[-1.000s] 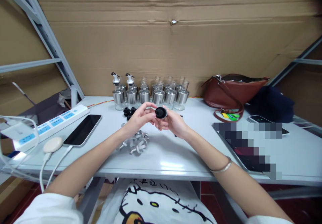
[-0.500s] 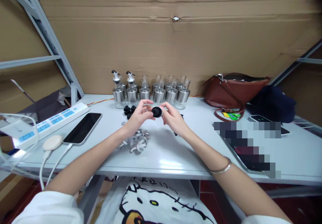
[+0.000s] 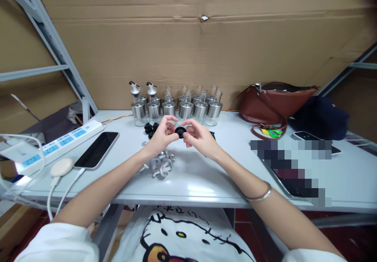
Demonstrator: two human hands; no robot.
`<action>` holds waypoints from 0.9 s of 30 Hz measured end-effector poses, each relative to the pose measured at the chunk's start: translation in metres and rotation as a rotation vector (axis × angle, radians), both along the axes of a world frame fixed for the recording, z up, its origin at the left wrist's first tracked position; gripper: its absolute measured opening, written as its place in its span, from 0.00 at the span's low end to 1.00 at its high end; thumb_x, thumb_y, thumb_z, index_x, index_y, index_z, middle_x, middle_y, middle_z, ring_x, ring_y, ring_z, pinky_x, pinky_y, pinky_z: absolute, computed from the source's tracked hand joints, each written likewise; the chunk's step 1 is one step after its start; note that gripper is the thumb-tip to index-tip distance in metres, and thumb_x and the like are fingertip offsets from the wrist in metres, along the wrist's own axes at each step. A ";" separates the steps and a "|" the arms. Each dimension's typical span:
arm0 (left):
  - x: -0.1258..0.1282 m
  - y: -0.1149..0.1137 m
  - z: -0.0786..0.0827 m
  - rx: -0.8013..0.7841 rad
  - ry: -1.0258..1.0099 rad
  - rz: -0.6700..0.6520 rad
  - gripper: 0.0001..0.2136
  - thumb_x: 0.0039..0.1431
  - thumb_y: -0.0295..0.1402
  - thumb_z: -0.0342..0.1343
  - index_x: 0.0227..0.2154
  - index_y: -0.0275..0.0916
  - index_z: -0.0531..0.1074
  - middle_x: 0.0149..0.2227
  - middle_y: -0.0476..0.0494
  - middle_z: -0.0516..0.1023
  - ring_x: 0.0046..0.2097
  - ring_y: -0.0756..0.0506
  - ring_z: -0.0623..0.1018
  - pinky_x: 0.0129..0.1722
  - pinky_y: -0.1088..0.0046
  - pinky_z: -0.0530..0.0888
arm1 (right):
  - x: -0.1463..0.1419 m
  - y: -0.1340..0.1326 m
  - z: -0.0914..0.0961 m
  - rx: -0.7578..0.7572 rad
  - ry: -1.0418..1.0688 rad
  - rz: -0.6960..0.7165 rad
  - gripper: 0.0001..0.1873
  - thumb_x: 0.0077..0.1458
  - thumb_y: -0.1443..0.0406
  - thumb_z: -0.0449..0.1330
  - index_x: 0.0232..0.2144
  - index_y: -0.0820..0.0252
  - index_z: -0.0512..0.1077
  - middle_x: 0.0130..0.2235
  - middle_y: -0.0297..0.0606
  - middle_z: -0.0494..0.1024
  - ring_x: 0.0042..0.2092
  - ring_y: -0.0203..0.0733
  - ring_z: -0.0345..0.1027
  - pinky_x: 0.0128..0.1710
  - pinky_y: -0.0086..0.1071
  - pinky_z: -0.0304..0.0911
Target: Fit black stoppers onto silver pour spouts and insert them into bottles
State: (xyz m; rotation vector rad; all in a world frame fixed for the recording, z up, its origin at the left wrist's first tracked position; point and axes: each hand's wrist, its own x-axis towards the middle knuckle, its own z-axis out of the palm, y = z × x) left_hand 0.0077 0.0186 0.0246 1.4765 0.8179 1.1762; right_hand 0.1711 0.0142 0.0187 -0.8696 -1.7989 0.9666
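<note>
My left hand (image 3: 160, 135) and my right hand (image 3: 199, 138) meet above the middle of the white table (image 3: 206, 175), and both pinch a small round black cap (image 3: 179, 131) between their fingertips. Just below my left hand lies a pile of several silver metal pourer parts (image 3: 159, 167). A few more black caps (image 3: 150, 129) sit on the table beyond it. Behind the hands stands a row of several glass bottles with steel collars (image 3: 184, 109); the two at the left end (image 3: 143, 103) carry pourer spouts.
A black phone (image 3: 97, 149), a white power strip (image 3: 59, 142) and a round white charger (image 3: 61, 167) with its cable lie at the left. A brown leather bag (image 3: 273, 103), dark cloth (image 3: 322, 116) and another phone (image 3: 306, 136) are at the right. Cardboard lines the back.
Both hands have drifted slightly left and down with the black cap. The cap has turned from facing me to more edge-on between the fingertips.
</note>
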 end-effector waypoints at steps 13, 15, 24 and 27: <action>0.002 -0.002 -0.003 0.073 0.019 -0.039 0.23 0.37 0.27 0.56 0.39 0.41 0.56 0.27 0.58 0.63 0.27 0.55 0.66 0.30 0.78 0.64 | 0.000 -0.005 0.007 -0.079 -0.071 0.047 0.13 0.44 0.63 0.53 0.36 0.58 0.62 0.19 0.23 0.61 0.20 0.31 0.58 0.23 0.29 0.59; 0.001 -0.002 -0.006 0.087 0.034 -0.053 0.23 0.38 0.27 0.57 0.40 0.42 0.56 0.26 0.58 0.63 0.27 0.55 0.67 0.29 0.78 0.64 | 0.000 -0.006 0.008 -0.063 -0.101 0.034 0.13 0.43 0.63 0.52 0.35 0.58 0.62 0.19 0.23 0.60 0.20 0.31 0.56 0.23 0.28 0.57; 0.000 0.001 -0.011 0.203 0.034 -0.067 0.23 0.42 0.25 0.56 0.40 0.44 0.53 0.27 0.59 0.63 0.28 0.55 0.68 0.28 0.80 0.64 | 0.002 -0.006 0.008 0.045 -0.148 0.030 0.12 0.44 0.63 0.51 0.35 0.58 0.62 0.21 0.26 0.64 0.22 0.32 0.56 0.25 0.29 0.54; 0.000 0.000 -0.011 0.231 0.032 -0.054 0.22 0.41 0.24 0.56 0.38 0.44 0.53 0.27 0.59 0.63 0.28 0.55 0.68 0.29 0.80 0.65 | 0.002 -0.007 0.007 0.090 -0.161 0.018 0.11 0.44 0.65 0.52 0.34 0.58 0.62 0.21 0.26 0.63 0.23 0.32 0.55 0.25 0.28 0.53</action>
